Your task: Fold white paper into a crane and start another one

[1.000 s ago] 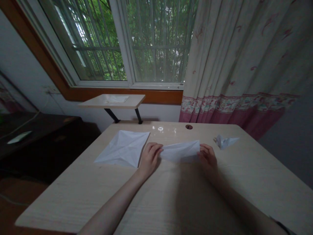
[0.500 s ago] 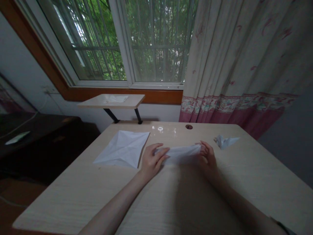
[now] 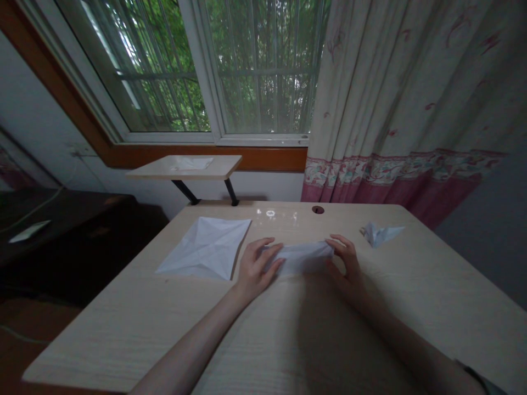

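Observation:
A folded strip of white paper (image 3: pixel 307 258) lies on the table between my two hands. My left hand (image 3: pixel 257 269) holds its left end, with fingers over the top edge and the thumb lower down on the paper. At the right end, my right hand (image 3: pixel 348 266) has its fingers and thumb spread apart, the fingertips touching or just beside the upper right corner. To the left of my left hand lies a square white paper sheet (image 3: pixel 206 247) with crossing creases. A small folded paper piece (image 3: pixel 381 235) with a pointed end rests right of my right hand.
The pale wooden table (image 3: pixel 185 329) has a round cable hole (image 3: pixel 318 210) near its back edge. A raised shelf (image 3: pixel 152 169) at the back left carries another white paper (image 3: pixel 191 163). Behind are a barred window (image 3: pixel 267 71) and a curtain (image 3: pixel 370 99). Dark furniture (image 3: pixel 82 230) stands at left.
My right hand has loosened from the paper's right end, its thumb and fingers now further apart. My left hand stays nearly in place. The view has shifted slightly.

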Available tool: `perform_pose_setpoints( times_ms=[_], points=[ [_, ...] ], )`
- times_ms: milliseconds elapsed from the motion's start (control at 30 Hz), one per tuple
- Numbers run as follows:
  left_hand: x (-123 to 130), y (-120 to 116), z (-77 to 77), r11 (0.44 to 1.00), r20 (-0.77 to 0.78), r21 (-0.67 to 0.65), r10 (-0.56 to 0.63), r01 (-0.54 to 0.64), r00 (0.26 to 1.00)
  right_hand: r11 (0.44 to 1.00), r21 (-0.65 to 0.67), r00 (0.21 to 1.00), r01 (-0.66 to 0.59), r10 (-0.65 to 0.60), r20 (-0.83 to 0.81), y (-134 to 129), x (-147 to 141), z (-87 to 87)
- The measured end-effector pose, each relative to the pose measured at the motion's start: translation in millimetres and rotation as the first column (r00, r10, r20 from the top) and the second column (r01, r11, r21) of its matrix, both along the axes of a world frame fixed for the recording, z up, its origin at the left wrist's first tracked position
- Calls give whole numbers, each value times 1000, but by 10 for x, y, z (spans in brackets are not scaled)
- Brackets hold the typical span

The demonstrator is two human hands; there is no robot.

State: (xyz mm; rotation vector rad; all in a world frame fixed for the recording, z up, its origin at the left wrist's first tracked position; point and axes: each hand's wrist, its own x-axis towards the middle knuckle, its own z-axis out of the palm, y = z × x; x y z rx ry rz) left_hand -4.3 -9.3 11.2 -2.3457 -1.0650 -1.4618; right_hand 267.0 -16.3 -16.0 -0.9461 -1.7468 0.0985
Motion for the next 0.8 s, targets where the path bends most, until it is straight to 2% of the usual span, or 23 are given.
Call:
perform_pose_setpoints(
  times_ms=[267, 600, 800],
  points=[
    [6, -1, -14, 999, 4, 21, -27, 27, 1000, 998, -62, 999, -29, 26, -39, -20, -9, -12],
    [55, 19, -29, 993, 19, -88, 75, -73, 997, 999, -51, 996, -15, 11, -83, -18, -15, -8],
    [51, -13, -8, 994, -13, -93, 53, -54, 998, 998, -58, 992, -36, 29, -121, -18, -24, -23]
  ],
)
